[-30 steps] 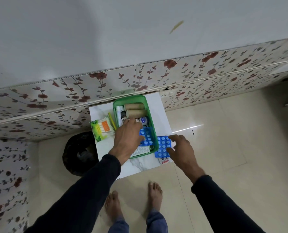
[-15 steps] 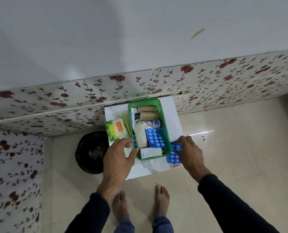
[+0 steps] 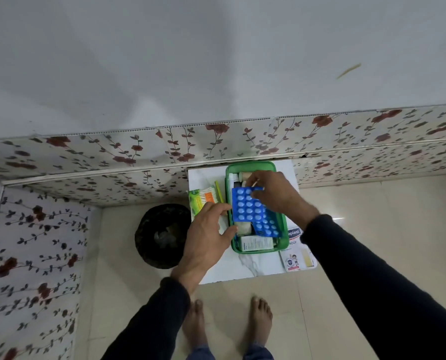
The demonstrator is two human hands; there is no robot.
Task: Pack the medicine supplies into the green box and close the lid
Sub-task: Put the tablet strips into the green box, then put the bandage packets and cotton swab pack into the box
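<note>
The green box [image 3: 283,231] stands open on a small white table [image 3: 253,266]. My right hand [image 3: 276,194] holds a blue blister pack [image 3: 246,206] flat over the box. A second blue blister pack [image 3: 267,226] lies in the box beneath it, beside a white bottle and a white carton [image 3: 255,242] at the near end. My left hand [image 3: 206,240] rests with spread fingers at the box's left wall, empty. A green packet of swabs [image 3: 198,201] lies left of the box. A bandage pack [image 3: 294,236] and a small card [image 3: 292,261] lie to its right.
A black bin [image 3: 162,235] stands on the floor left of the table. The floral-panelled wall [image 3: 138,149] runs right behind the table. My bare feet [image 3: 229,323] stand on the beige tiles in front of it.
My right hand picked the blue blister pack up from the table right of the box and carried it over the box, uncovering the bandage pack. My left hand shifted slightly toward the box's left wall.
</note>
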